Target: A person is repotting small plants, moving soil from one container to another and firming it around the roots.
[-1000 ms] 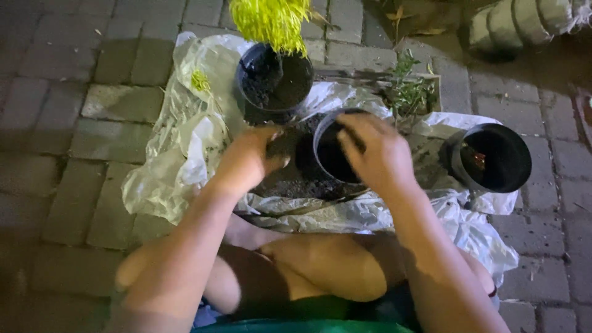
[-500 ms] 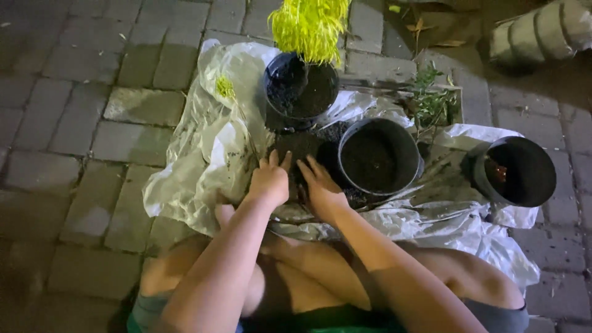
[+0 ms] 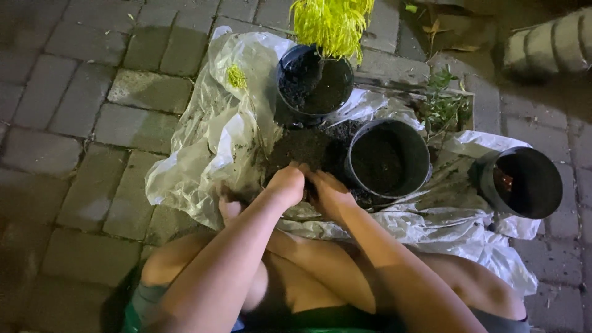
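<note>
My left hand [image 3: 287,184] and my right hand [image 3: 327,193] are pressed side by side into a heap of dark soil [image 3: 304,148] on a clear plastic sheet [image 3: 217,135], fingers cupped around the earth. Just right of my hands stands a black pot [image 3: 388,158] partly filled with soil. Behind the heap is another black pot [image 3: 314,84] holding a bright yellow-green plant [image 3: 329,22]. A third black pot [image 3: 522,181] stands at the right on the sheet.
Grey paving bricks [image 3: 86,105] surround the sheet. A small green plant [image 3: 443,105] lies behind the middle pot. A yellow-green sprig [image 3: 236,76] rests on the plastic. My bare knees [image 3: 296,277] are folded under my arms. A ribbed pale object [image 3: 555,43] sits top right.
My hands left the rim of the middle pot, came together and dropped onto the soil heap to its left. The camera shifted, so the pots sit further right.
</note>
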